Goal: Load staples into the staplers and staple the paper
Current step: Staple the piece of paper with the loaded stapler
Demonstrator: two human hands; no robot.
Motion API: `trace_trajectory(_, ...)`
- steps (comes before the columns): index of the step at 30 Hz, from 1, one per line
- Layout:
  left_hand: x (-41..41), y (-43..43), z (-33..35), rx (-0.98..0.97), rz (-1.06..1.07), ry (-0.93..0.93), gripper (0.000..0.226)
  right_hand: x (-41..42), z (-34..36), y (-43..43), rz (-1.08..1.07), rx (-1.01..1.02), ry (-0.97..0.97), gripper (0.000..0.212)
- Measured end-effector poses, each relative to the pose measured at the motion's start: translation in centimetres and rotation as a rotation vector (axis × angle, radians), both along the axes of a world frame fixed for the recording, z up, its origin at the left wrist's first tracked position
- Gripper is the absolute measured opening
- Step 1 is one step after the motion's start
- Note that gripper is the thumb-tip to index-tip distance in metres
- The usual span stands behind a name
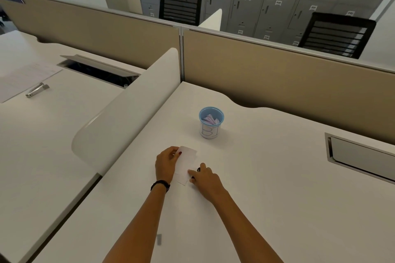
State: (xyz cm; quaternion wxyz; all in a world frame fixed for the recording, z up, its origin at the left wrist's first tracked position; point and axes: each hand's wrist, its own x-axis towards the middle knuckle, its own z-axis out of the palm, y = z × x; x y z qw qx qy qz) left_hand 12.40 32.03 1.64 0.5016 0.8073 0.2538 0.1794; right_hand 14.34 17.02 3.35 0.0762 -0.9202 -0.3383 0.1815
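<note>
A small white slip of paper [186, 163] lies on the white desk [267, 188] in front of me. My left hand [167, 163] pinches its far left corner between thumb and fingers. My right hand [205, 178] curls over a small dark stapler [198, 170] at the slip's right edge; the hand hides most of it. A second, silver stapler [36, 89] lies on the neighbouring desk at the far left, beside a sheet of paper [23, 79].
A blue-rimmed cup [211, 123] holding folded paper slips stands behind the hands. A small grey strip [158, 239] lies near the front edge. A curved white divider [128, 113] separates the two desks. A cable hatch [359, 156] sits at the right.
</note>
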Motion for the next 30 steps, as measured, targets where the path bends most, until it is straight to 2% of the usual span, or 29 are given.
trace_trajectory(2,-0.1,0.2,0.3,-0.013,-0.003,-0.007,0.018,0.1,0.2,-0.2,-0.055,0.079,0.043,0.036)
trace_trajectory(5,-0.2,0.3,1.0,-0.026,0.006,-0.03,0.02,0.2,0.8,-0.7,-0.211,0.333,0.179,0.026)
trace_trajectory(10,0.2,-0.5,3.8,-0.071,-0.062,-0.1,0.016,0.9,2.6,-3.0,-0.746,0.937,0.571,0.02)
trace_trajectory(12,0.4,-1.6,5.4,-0.074,-0.132,-0.133,0.016,1.4,3.5,-4.8,-0.823,1.06,0.589,0.016)
trace_trajectory(14,0.7,-3.0,6.7,-0.071,-0.202,-0.152,0.019,1.6,4.4,-6.4,-0.805,1.112,0.56,0.016)
trace_trajectory(17,1.0,-6.1,8.3,-0.044,-0.313,-0.158,0.022,1.1,6.1,-8.9,-0.771,1.12,0.554,0.028)
trace_trajectory(22,1.7,-11.7,10.7,-0.039,-0.452,-0.221,0.015,0.4,9.0,-13.7,-0.724,1.131,0.454,0.017)
trace_trajectory(24,1.9,-13.8,11.6,-0.052,-0.506,-0.237,0.018,-0.3,10.0,-15.7,-0.75,1.185,0.39,0.01)
trace_trajectory(28,1.8,-17.9,13.2,-0.072,-0.664,-0.223,0.022,-1.8,11.9,-19.9,-0.85,1.264,0.285,0.008)
trace_trajectory(30,1.3,-19.6,13.9,-0.093,-0.744,-0.213,0.02,-2.6,12.6,-21.8,-0.876,1.283,0.253,0.017)
